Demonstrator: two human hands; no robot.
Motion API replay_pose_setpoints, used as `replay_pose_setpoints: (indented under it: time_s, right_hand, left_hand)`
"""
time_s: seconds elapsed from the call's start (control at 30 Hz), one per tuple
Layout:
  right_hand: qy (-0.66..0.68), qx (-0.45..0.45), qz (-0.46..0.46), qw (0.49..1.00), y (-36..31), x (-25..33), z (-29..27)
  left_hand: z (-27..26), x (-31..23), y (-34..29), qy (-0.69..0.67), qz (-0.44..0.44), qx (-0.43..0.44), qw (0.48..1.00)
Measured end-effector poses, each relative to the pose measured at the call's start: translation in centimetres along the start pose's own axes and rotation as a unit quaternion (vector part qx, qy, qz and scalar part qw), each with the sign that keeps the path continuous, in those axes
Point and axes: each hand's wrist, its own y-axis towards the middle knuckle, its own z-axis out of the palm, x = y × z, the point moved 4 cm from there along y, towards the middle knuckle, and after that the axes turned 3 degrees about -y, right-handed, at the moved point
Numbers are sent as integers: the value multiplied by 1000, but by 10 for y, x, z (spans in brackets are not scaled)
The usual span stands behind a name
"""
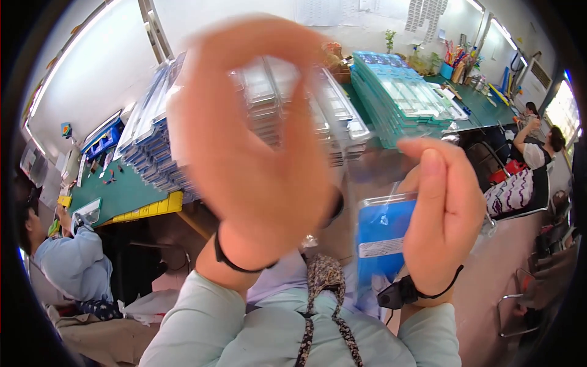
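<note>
My left hand [263, 165] is raised close to the camera and smeared by motion. Its thumb and a finger curve into a ring and seem to meet at the tips; anything between them is too blurred to make out. My right hand [443, 214], lower and to the right, is closed with the thumb pressed against the bent index finger. It grips a flat blue package [382, 226] in clear plastic with a white label, partly hidden behind the fingers. Beyond both hands stand tall stacks of clear plastic trays [150, 134], partly covered by my left hand.
Teal-edged packs [397, 92] form another stack on the green table [489, 113] at the back right. A blue pen holder [447, 71] stands behind it. A yellow rack [147, 208] edges the left table. One person [73, 263] works at left; others sit at far right.
</note>
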Motion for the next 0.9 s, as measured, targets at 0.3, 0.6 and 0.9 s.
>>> replay_pose_setpoints:
  time_s: [0.3,0.6,0.9]
  right_hand:
    - [194,-30,100,975,-2,-17,0]
    - [297,69,88,948,-20,-21,6]
    - [391,24,103,914,-27,-19,8]
  left_hand:
    - [-1,21,-54,-291,-206,-24,934]
    - [17,3,-88,-439,-371,260,776]
    - [14,-1,-85,-578,-439,190,661]
